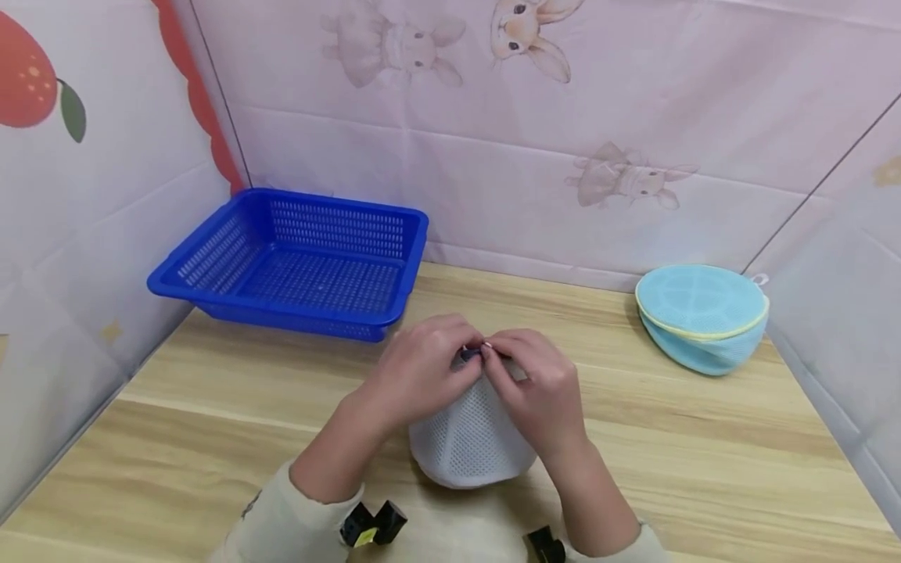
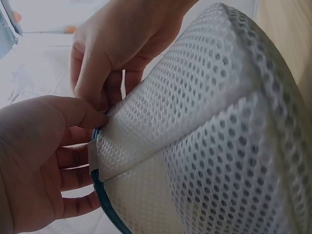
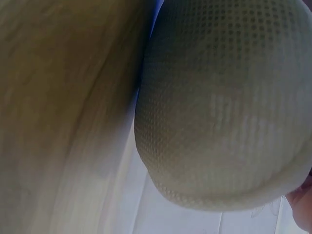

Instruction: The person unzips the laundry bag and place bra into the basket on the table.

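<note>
Pale sleeves [image 1: 288, 512], two, lowest in the head view, with black wrist blocks [image 1: 389, 522] beside the cuffs.

Left hand [image 1: 421, 371]: thumb and fingers pinch the gathered top of the white mesh laundry bag [image 1: 470, 442], other fingers spread behind the edge.

Right hand [image 1: 540, 383]: pinches the same top, fingertips meeting the left's; whether a zip pull is between them cannot be told.

White mesh laundry bag: centre front, appears to stand base down on the tabletop; dark teal edging [image 2: 101, 192] along its mouth, with a small white tab [image 2: 93, 155].

Handling note, judged: one hand should steady the edging taut while the other works along it; loose mesh is best held out of the pinch, since slack could fold in and snag.

Blue plastic basket [image 1: 281, 306]: beyond the left hand, its near right corner close by; least room for the left elbow or wrist to swing.

Light-blue mesh bag [image 1: 704, 301], yellow rim: well apart, far right.

Wood-grain tabletop [image 1: 690, 446]: broad stretch right of the right hand, the easier side for long pulls.

Rabbit-print cloth [image 1: 450, 188]: along the back edge, limiting forward reach.
</note>
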A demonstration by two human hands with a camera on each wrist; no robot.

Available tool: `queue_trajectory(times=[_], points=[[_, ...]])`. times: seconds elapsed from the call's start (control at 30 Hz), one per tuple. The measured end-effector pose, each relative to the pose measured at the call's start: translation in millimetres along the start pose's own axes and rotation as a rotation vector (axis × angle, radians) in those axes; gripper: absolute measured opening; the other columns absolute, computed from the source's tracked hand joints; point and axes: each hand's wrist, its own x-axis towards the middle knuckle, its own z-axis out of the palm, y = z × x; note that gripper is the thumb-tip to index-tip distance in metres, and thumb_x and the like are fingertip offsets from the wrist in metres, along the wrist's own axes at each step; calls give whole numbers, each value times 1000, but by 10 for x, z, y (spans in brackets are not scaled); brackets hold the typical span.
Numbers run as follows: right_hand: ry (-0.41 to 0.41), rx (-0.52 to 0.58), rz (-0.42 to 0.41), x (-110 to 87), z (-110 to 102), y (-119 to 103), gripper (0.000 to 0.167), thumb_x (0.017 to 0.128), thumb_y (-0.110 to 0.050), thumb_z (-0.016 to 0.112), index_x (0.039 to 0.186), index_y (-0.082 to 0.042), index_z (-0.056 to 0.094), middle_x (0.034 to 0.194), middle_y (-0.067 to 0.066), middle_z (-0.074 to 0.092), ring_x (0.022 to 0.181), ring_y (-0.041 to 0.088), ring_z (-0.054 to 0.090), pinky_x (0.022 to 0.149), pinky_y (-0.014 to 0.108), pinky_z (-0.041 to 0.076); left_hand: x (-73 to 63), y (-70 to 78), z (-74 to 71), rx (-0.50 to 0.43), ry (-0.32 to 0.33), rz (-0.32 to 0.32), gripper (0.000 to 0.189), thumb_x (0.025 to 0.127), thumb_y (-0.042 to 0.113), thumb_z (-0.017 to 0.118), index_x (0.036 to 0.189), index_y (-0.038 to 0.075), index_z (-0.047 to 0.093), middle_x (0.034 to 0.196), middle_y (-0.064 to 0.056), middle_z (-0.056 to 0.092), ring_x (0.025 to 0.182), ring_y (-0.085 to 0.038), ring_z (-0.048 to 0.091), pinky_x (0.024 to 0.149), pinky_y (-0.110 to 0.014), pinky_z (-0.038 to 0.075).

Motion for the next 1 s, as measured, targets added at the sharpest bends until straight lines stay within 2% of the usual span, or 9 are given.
queue_trajectory(times=[0.27,0.47,0.73,1.0], points=[[69,-9,42,31,-104,84,5,81,-1,71,84,-2,75,81,7,74,72,16,70,70,23,58,13,1,-55,-8,-2,-38,7,89,21,72,95,17,75,91,8,71,80,-6,62,70,-24,52],[97,-9,71,31,-138,102,5,81,-1,72,84,-3,75,82,6,74,72,16,70,72,19,56,7,-15,-61,-20,45,-34,7,89,19,72,95,17,76,92,7,70,81,-8,62,70,-26,51],[60,38,-38,38,-65,-2,11,86,-6,66,86,0,75,84,9,74,77,21,71,74,27,58,16,3,-6,-24,96,58,9,91,18,70,98,16,76,94,6,72,88,-10,65,77,-27,53],[78,8,-48,45,-105,30,9,84,-4,68,87,1,75,84,10,74,75,21,71,72,24,58,15,-8,-32,-29,78,40,7,91,19,70,95,16,75,92,6,71,85,-10,65,74,-27,52]])
